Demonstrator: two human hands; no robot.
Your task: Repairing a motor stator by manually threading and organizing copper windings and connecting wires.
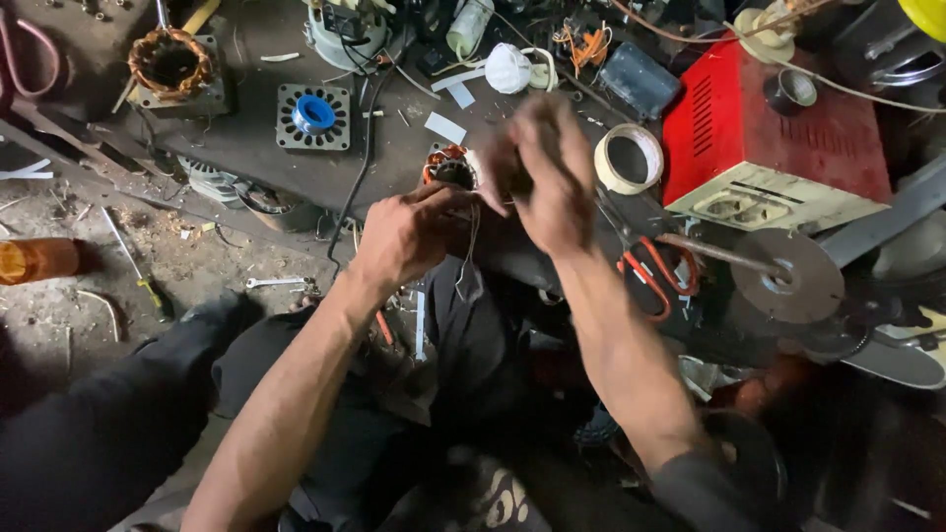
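Note:
My left hand [409, 234] grips a small motor stator [449, 167] with copper windings, held at the near edge of a dark workbench [246, 138]. Thin wires hang down from it. My right hand [540, 167] is over the stator's right side, blurred by motion, its fingers bent around something I cannot make out. Both forearms reach up from the bottom of the view.
A roll of tape [629, 158] and a red metal box [769, 128] lie to the right, with orange-handled pliers [655, 276] and a metal disc [788, 276] below. Another stator [172, 64], a laminated plate with blue spool [313, 115], and a wrench [276, 283] are left.

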